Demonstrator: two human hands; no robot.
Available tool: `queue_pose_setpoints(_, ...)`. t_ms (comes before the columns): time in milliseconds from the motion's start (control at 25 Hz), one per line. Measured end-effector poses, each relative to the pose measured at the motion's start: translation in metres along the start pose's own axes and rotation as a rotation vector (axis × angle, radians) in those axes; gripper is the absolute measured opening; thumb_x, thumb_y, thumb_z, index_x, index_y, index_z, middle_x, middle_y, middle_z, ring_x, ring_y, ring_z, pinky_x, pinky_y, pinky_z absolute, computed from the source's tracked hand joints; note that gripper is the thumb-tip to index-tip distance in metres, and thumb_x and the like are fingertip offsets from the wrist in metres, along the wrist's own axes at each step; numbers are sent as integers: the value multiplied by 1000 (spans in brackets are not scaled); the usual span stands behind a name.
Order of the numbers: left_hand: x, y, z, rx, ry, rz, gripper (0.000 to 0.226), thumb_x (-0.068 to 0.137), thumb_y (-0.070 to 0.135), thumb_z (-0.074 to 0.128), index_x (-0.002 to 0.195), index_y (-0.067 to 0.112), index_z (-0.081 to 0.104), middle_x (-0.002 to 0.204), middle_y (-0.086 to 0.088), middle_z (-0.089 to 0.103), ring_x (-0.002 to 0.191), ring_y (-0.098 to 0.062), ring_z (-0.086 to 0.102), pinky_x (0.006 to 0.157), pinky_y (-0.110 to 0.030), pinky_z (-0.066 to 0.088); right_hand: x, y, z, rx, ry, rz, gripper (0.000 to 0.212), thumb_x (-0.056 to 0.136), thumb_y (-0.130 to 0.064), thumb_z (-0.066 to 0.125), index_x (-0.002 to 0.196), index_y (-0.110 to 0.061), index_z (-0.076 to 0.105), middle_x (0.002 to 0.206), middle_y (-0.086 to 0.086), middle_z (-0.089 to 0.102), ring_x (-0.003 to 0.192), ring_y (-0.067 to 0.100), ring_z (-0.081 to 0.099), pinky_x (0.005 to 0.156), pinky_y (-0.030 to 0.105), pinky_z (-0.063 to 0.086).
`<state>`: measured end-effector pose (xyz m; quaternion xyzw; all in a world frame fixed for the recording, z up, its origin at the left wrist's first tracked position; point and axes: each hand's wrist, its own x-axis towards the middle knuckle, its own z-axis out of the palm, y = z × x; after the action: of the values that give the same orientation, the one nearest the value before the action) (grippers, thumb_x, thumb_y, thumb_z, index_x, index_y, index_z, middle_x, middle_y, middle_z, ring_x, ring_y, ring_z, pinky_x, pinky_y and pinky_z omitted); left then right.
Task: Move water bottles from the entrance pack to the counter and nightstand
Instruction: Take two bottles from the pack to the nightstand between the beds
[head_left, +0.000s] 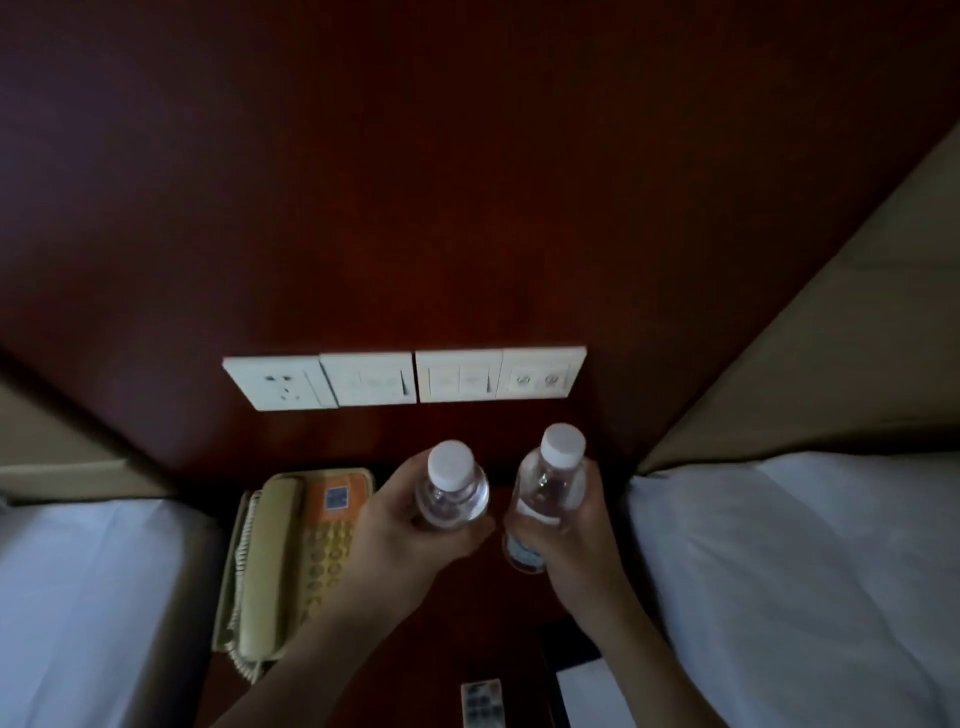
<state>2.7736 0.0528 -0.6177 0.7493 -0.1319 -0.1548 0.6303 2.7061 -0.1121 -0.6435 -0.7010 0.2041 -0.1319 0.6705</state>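
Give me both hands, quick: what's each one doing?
Left hand: closed around the left water bottle.
Right hand: closed around the right water bottle.

A dark reddish wooden nightstand (483, 613) carries a beige corded telephone (291, 561) left of the left hand (400, 540), and a small remote control (483, 704) below both hands.

Two small clear water bottles with white screw caps sit low in the middle of the frame, side by side and slightly apart. The left bottle (453, 491) is seen almost cap-on, roughly upright, caps closed on both. The right bottle (545, 493) tilts, cap toward the upper right, a blue-and-white label (print too blurred to read) near its lower end. Both are above the dark nightstand (498, 623).
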Motion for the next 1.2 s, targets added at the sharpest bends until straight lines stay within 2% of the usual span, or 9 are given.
queue_pose_setpoints(120, 24, -79, 5, 39, 3, -61, 63, 60, 9, 91, 117, 19, 64, 105, 2, 73, 98, -12, 70, 84, -30, 57, 23, 76, 2, -2, 2, 72, 60, 63, -1, 71, 117, -14, 50, 90, 1, 63, 73, 2, 64, 63, 21, 54)
queue_pose_setpoints(200, 35, -114, 9, 47, 11, -79, 64, 60, 5, 90, 117, 16, 63, 103, 4, 74, 96, -9, 70, 83, -25, 56, 33, 111, 1, -4, -8, 98, 62, 62, 2, 72, 117, -14, 49, 93, 4, 61, 75, 2, 64, 64, 21, 54)
queue_pose_setpoints(280, 46, -133, 12, 30, 9, -94, 65, 61, 0, 88, 119, 13, 62, 102, 2, 74, 96, -9, 70, 82, -20, 55, 41, 134, -1, -34, -26, 108, 61, 62, 2, 73, 115, -17, 50, 96, 7, 62, 79, 7, 64, 67, 24, 54)
queue_pose_setpoints(480, 61, -156, 18, 39, -71, -95, 66, 64, -3, 87, 122, 14, 61, 109, -3, 71, 102, -13, 69, 88, -27, 54, 52, 160, -9, -129, -77, 111, 64, 69, 16, 77, 120, -14, 50, 101, 10, 64, 88, 13, 67, 74, 27, 56)
queue_pose_setpoints(680, 62, -167, 28, 164, -101, -107, 78, 63, 10, 87, 122, 37, 45, 113, 9, 66, 105, -5, 65, 86, -29, 54, 56, 171, -22, -256, -192, 178, 65, 68, -11, 87, 124, -15, 56, 110, 4, 69, 104, 18, 68, 91, 41, 57)
queue_pose_setpoints(800, 60, -175, 31, 280, -69, -155, 65, 61, 22, 88, 109, 39, 47, 105, 11, 66, 96, -3, 65, 81, -30, 56, 60, 168, -26, -326, -227, 187, 67, 68, -14, 89, 126, -21, 57, 111, -7, 71, 105, 5, 67, 89, 22, 53)
queue_pose_setpoints(920, 73, -179, 23, 297, -176, -183, 59, 63, 21, 87, 109, 38, 55, 99, 14, 72, 94, 0, 67, 82, -25, 54, 69, 167, -24, -354, -256, 154, 69, 68, -11, 89, 127, -22, 57, 110, -12, 70, 104, -3, 65, 82, 9, 49)
queue_pose_setpoints(1080, 92, -177, 16, 364, -331, -180, 61, 64, 19, 86, 110, 42, 54, 98, 19, 71, 96, 9, 64, 85, -16, 48, 84, 169, -16, -362, -271, 151, 71, 67, -8, 88, 128, -26, 56, 110, -18, 69, 104, -9, 63, 82, 7, 47)
queue_pose_setpoints(1200, 100, -178, 17, 406, -386, -172, 59, 68, 14, 84, 114, 36, 54, 97, 23, 67, 92, 19, 59, 75, 0, 42, 91, 172, -11, -376, -297, 136, 67, 68, -6, 87, 126, -24, 57, 111, -17, 68, 104, -11, 61, 81, 4, 45)
